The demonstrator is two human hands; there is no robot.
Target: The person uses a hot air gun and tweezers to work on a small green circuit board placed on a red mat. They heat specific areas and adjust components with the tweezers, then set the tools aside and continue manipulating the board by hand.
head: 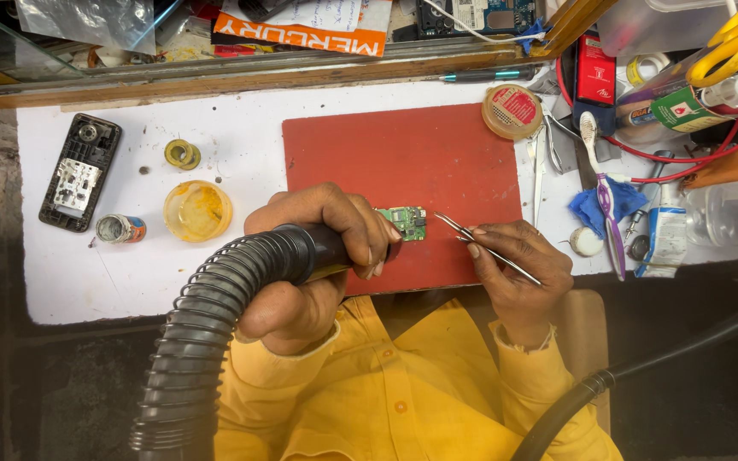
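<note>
At the frame's centre, on the red mat (403, 154), sits the small green circuit board (405, 222): light, stiff, fragile. Your left hand (318, 248) is wrapped round the black hot-air nozzle (301, 252); your right hand (518, 265) pinches tweezers (471, 239); grip the board's edges.

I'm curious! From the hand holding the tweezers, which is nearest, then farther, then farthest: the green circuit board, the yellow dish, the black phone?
From the right hand:
1. Green circuit board, just left of the tweezer tips on the red mat.
2. Yellow dish, left of the mat.
3. Black phone, far left on the white table.
</note>
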